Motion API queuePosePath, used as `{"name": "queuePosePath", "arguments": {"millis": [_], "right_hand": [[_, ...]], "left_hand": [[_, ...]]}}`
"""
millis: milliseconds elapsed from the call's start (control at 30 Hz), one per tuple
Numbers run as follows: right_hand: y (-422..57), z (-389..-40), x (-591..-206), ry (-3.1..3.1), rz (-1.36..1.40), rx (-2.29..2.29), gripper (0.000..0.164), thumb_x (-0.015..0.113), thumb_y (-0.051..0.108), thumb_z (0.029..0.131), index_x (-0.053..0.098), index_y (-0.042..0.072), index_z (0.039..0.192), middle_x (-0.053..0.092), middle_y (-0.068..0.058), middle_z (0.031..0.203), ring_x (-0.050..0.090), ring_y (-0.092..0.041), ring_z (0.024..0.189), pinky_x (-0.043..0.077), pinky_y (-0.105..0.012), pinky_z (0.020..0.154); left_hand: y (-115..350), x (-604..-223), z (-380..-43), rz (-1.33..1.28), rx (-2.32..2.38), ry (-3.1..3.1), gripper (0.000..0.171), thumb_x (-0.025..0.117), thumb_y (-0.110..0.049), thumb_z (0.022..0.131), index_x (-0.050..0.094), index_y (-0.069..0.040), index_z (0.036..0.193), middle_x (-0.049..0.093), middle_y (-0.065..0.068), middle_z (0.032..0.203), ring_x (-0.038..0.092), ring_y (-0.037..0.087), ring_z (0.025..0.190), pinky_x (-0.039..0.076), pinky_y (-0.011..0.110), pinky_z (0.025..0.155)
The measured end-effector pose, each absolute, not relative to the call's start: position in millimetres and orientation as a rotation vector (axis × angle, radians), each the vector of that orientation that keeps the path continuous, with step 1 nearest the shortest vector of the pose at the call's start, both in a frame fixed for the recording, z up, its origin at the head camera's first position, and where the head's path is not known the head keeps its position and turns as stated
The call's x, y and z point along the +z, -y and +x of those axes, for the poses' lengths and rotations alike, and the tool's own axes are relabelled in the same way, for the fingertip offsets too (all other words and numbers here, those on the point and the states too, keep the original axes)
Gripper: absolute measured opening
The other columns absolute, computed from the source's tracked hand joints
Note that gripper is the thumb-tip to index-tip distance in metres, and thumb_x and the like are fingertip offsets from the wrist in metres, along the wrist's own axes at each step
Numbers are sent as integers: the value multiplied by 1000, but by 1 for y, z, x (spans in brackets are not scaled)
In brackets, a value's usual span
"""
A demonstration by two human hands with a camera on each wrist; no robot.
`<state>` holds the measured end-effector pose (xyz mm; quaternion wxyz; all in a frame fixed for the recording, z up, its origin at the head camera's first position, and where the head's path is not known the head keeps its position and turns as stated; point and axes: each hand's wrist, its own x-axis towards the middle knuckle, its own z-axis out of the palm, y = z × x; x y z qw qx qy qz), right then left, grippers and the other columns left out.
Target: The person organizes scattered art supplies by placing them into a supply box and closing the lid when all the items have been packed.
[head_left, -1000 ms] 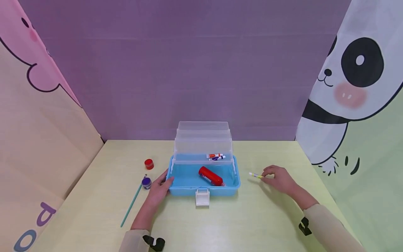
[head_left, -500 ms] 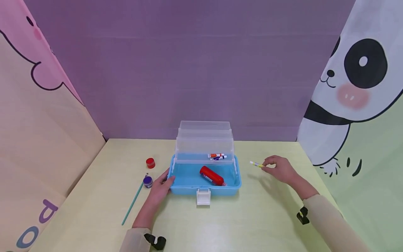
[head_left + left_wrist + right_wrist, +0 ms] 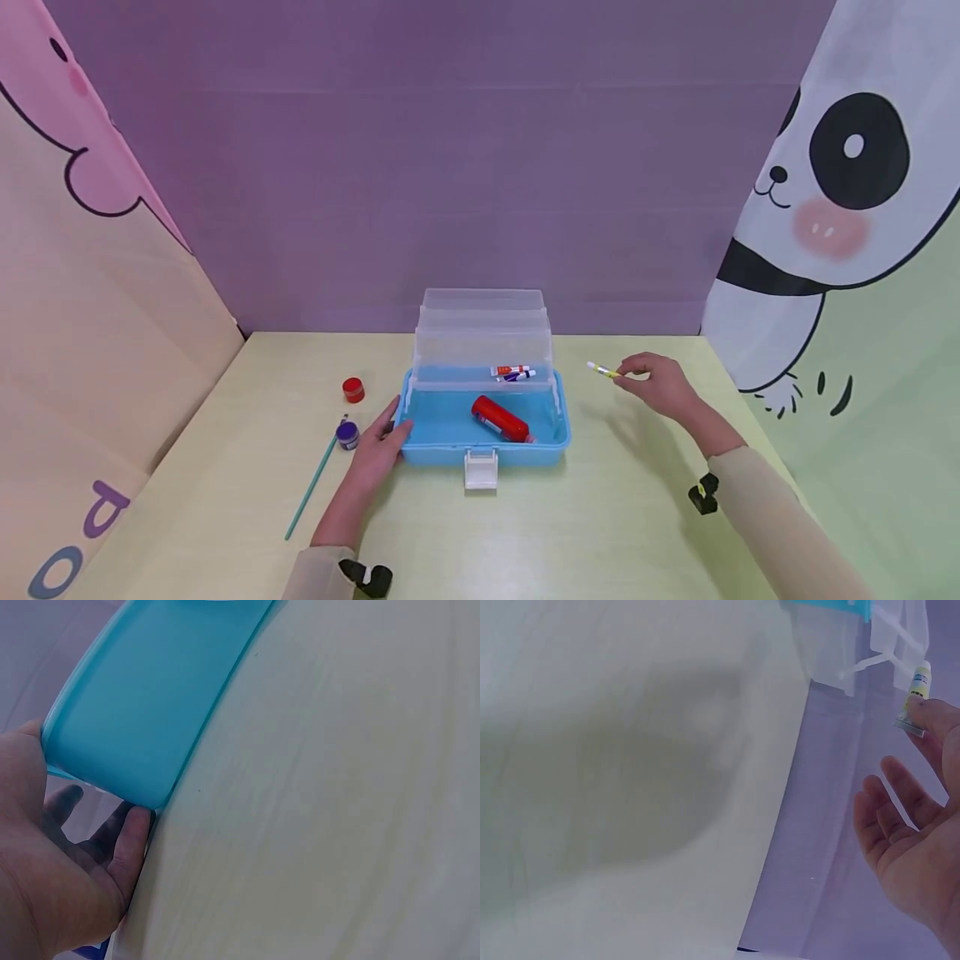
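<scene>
My left hand (image 3: pixel 377 450) grips the front left corner of a light blue storage box (image 3: pixel 435 455), thumb over the rim and fingers against the outer side. In the left wrist view its fingers (image 3: pixel 133 844) reach the box's lower edge. My right hand (image 3: pixel 658 385) pinches a small yellow paint tube (image 3: pixel 602 369) by one end between thumb and forefinger, raised above the table right of the box; its white cap points left. Inside the box lies a red bottle (image 3: pixel 501 418). An orange-red paint tube (image 3: pixel 512 370) and a purple one (image 3: pixel 517 377) lie at the back.
The box's translucent lid and trays (image 3: pixel 483 333) stand raised at the back; a white latch (image 3: pixel 481 470) hangs at its front. Left of the box are a red-lidded jar (image 3: pixel 353 389), a purple jar (image 3: pixel 347 435) and a teal paintbrush (image 3: pixel 315 483). A purple backdrop borders the table.
My right hand has lifted the yellow paint tube away from near the tabletop, moving it up and slightly left in the head view. The left hand stays on the box corner.
</scene>
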<state>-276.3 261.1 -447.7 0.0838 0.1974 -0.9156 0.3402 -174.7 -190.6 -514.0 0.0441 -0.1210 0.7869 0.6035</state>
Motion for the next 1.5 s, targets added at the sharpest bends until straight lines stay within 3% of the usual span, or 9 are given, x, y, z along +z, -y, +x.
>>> {"name": "queuePosePath", "arguments": {"millis": [400,800,1500], "right_hand": [[-252,-284,-430,2769,570,1023,14,73,14,87,74,4,97,67,-16,109,61,-38,102,51,-51,84],[-241,-292,-426,2793,578,1003,16,70,16,89,75,3,97,50,-27,131,60,-43,104,51,-54,83],[-212,-303,-397,2869,641,935,17,70,19,90,74,5,99,49,-25,135,54,-43,112,47,-55,89]], "left_hand": [[192,-511,-177,-370,1831,-2425,66,53,-39,99,20,-31,156,41,21,138,48,36,118,48,43,94],[193,-509,-176,-387,1858,-2398,65,56,-40,97,25,-33,154,43,19,134,48,36,118,49,42,94],[189,-506,-172,-407,1868,-2415,64,58,-36,97,28,-30,154,47,19,133,50,35,116,52,36,86]]}}
